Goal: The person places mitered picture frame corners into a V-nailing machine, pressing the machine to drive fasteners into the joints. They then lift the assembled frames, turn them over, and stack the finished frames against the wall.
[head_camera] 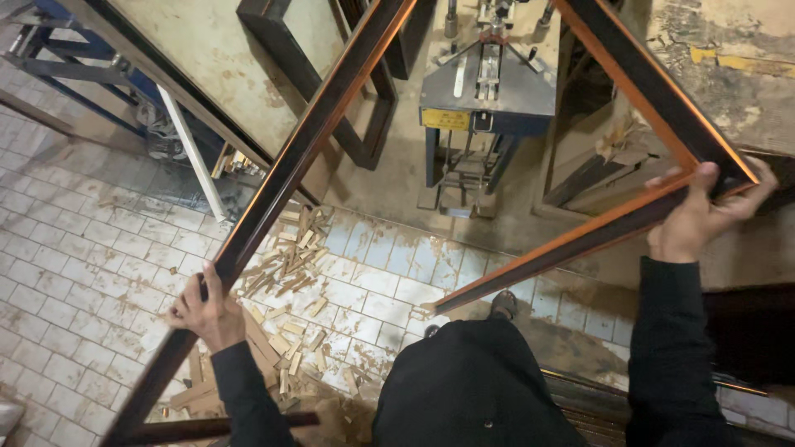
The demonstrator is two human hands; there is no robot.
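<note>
I hold up a large dark wooden picture frame (298, 157) with an orange inner edge, tilted in front of me. My left hand (203, 310) grips its long left rail low down. My right hand (704, 211) clasps the frame's right corner, fingers wrapped over the edge. Both arms wear black sleeves. The frame's top runs out of view; its bottom rail (207, 428) shows near the lower left.
A blue-grey frame-joining machine (487, 99) stands ahead on metal legs. A heap of wood offcuts (290, 273) lies on the dusty tiled floor. Another dark frame (331, 91) leans against the wall behind. A blue metal stand (74, 70) sits at far left.
</note>
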